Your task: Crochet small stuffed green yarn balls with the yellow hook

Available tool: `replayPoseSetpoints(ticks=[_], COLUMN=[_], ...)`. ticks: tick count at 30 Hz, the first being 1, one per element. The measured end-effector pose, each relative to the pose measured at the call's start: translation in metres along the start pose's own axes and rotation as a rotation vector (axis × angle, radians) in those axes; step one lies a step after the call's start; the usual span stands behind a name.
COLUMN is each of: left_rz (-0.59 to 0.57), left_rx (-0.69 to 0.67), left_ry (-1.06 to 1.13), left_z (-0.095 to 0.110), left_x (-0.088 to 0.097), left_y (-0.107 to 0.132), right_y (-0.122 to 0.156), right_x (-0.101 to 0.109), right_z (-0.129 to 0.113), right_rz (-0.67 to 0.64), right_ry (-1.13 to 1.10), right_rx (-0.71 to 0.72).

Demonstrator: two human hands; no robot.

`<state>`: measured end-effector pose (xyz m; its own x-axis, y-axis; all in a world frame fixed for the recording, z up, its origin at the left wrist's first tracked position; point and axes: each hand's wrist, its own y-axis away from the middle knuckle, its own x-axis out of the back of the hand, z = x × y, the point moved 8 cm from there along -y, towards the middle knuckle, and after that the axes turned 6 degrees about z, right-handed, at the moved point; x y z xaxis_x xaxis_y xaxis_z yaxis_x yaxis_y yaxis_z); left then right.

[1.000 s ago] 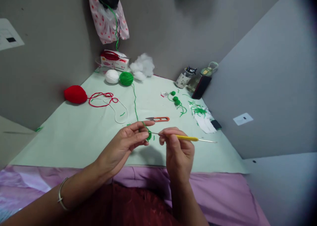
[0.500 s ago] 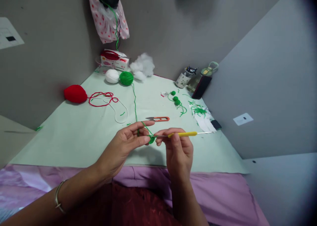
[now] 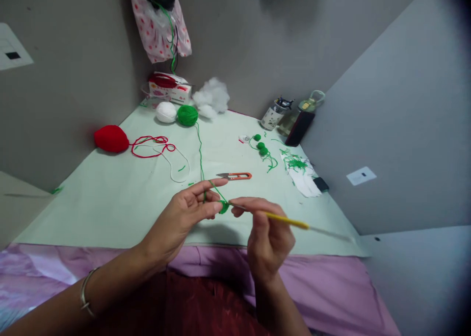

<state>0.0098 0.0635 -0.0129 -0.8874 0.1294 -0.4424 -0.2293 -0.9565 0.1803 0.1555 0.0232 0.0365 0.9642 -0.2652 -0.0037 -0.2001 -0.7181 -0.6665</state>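
Between thumb and fingertips, my left hand (image 3: pixel 191 206) pinches a small green crochet piece (image 3: pixel 223 207). Green yarn (image 3: pixel 201 154) runs from the green yarn ball (image 3: pixel 187 116) over my raised left index finger to the piece. My right hand (image 3: pixel 270 233) is closed around a crochet hook (image 3: pixel 287 220) with a yellow handle, its far metal end blurred and slanting down to the right. The hook's tip meets the piece at its right edge. Just beyond my left fingertips lie orange thread snips (image 3: pixel 235 176).
Red yarn (image 3: pixel 112 139) and a white yarn ball (image 3: pixel 166 113) lie at the left. White stuffing (image 3: pixel 211 98) sits at the back beside a box (image 3: pixel 176 91). Small green balls (image 3: pixel 262 148), a pen cup (image 3: pixel 273 116), a phone (image 3: pixel 300 129) and yarn scraps (image 3: pixel 296 163) are at the right.
My right hand has turned, so the hook's handle end has swung down to the right from nearly level. My left hand has stayed almost in place with the green piece.
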Motion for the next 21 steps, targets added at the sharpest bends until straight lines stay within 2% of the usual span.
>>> replayPoseSetpoints(ticks=[2, 4, 8, 11, 18, 21], left_rz=[-0.016, -0.018, -0.015, -0.018, -0.023, -0.012], left_rx=[0.032, 0.034, 0.025, 0.001, -0.052, -0.029], left_ry=[0.022, 0.028, 0.020, 0.018, -0.006, 0.054], left_z=[0.000, 0.002, 0.003, 0.002, 0.001, -0.002], left_x=[-0.002, -0.003, -0.003, -0.002, -0.001, -0.002], left_y=[0.001, 0.001, 0.002, 0.001, 0.002, 0.002], right_y=[-0.002, -0.002, -0.003, -0.003, 0.007, 0.016], right_x=[0.003, 0.001, 0.001, 0.002, -0.006, -0.011], right_z=[0.013, 0.020, 0.021, 0.012, -0.013, -0.016], right_rz=[0.052, 0.056, 0.037, 0.024, -0.129, -0.133], right_ry=[-0.147, -0.253, -0.274, -0.136, 0.193, 0.415], right_rx=[-0.180, -0.272, -0.282, -0.181, 0.197, 0.372])
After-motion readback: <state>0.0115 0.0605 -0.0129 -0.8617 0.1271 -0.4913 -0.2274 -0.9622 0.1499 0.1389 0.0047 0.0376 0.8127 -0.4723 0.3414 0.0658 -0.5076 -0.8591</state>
